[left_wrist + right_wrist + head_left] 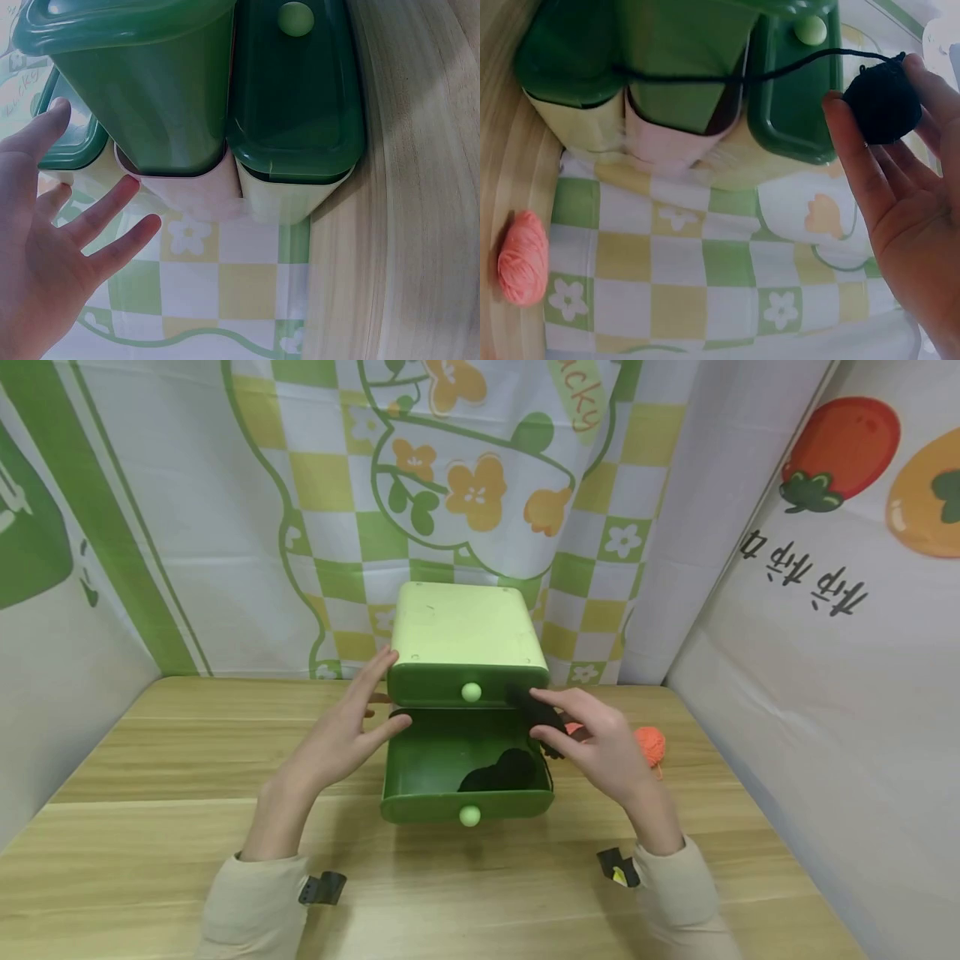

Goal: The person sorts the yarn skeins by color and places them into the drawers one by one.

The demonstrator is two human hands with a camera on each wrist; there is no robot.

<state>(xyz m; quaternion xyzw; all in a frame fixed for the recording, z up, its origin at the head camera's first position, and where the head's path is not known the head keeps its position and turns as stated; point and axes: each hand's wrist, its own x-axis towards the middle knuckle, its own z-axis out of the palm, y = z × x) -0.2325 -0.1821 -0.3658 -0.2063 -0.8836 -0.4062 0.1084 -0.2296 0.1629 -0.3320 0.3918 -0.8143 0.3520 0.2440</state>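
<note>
A small drawer cabinet (468,622) with a pale green top stands at the back of the table. Its upper drawer (435,685) is closed; the dark green drawer (423,764) beneath is pulled out, with a black lump (498,774) inside that looks like yarn. My right hand (603,743) holds a ball of black yarn (883,105) at the cabinet's right side, pinched between thumb and fingers. From it a black strand (705,79) runs across the drawer fronts. My left hand (341,739), fingers spread, is by the cabinet's left edge; whether it touches is unclear.
An orange-pink yarn ball (651,747) lies on the wooden table (187,827) right of the cabinet. More orange shows behind my right hand. A patterned curtain (322,518) hangs close behind. In the left wrist view a lower closed drawer (296,97) shows.
</note>
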